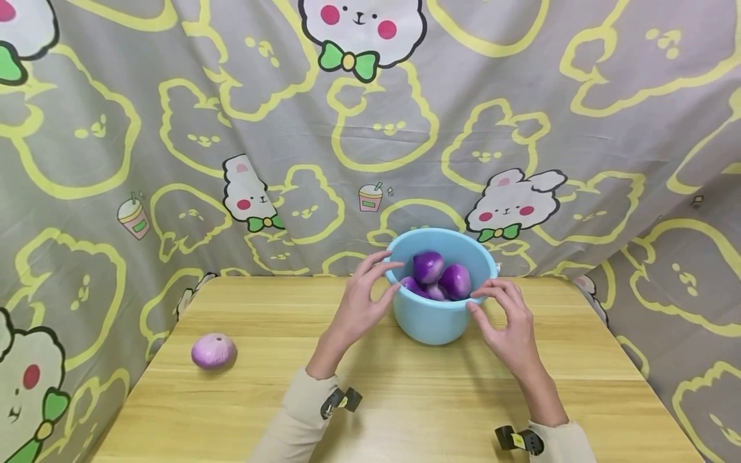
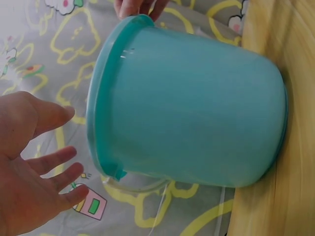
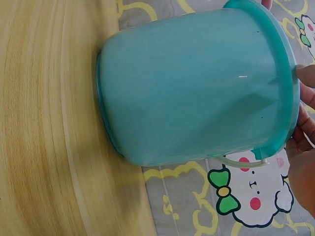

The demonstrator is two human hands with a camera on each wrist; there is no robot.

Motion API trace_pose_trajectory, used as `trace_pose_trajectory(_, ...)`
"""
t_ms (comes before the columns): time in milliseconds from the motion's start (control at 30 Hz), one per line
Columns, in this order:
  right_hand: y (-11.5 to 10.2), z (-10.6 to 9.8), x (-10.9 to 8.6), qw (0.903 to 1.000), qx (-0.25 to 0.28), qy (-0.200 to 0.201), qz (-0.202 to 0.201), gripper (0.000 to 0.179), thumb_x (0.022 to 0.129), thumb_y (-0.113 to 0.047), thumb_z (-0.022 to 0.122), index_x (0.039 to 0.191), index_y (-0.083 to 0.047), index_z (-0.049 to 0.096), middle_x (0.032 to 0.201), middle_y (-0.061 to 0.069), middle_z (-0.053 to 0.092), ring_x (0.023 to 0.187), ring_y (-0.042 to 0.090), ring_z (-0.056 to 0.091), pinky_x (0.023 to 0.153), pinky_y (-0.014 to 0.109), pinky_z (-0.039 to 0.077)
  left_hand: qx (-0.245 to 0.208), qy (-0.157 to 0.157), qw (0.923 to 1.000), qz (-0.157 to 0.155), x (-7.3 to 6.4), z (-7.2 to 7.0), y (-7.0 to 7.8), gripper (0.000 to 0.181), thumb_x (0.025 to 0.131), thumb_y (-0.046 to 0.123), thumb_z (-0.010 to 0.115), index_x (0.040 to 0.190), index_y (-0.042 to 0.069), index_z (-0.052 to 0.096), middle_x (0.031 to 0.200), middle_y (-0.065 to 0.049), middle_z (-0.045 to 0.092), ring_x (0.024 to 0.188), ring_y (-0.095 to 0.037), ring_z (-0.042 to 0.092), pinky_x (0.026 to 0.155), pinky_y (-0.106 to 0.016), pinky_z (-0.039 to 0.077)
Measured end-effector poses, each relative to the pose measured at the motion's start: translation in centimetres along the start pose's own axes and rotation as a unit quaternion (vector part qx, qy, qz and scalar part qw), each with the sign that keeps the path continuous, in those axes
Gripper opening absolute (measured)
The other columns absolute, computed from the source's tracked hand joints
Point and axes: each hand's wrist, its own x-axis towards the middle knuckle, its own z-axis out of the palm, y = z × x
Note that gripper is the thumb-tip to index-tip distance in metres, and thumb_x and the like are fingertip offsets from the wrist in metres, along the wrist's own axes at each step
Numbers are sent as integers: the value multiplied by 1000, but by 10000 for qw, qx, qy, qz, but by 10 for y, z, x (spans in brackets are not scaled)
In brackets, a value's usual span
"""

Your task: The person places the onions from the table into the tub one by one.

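Observation:
A light blue bucket stands upright on the table, with several purple onions inside it. My right hand pinches its near right rim, the thumb on the outer side and the fingers over the edge. At the left side of the rim is my left hand, thumb and fingers spread apart. The left wrist view shows this left hand beside the rim with a gap between them. Far to the left, a paler purple onion lies alone on the tabletop.
The wooden table reaches back to a grey curtain printed with yellow outlines and white rabbits. More of that cloth hangs at both sides. A pale bucket handle hangs on the bucket's far side.

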Motion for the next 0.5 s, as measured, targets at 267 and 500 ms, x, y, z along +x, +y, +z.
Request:
trace_pose_trajectory(267,-2,-1,1,10000,13,-18,7,25,80,7,82,101,-5,75,111,11,65,115,24,53,107,24,38,24,15,9999,147,-7,-9,0,36,91,4,76,126,10,70,142,-18,56,135,-28,51,111,-48,43)
trace_pose_trajectory(500,-2,-1,1,10000,36,-28,28,26,79,7,83,101,-4,75,112,13,65,114,26,52,107,24,37,138,20,9998,121,-15,-19,4,36,91,5,77,126,9,70,142,-14,57,135,-26,50,109,-49,45)
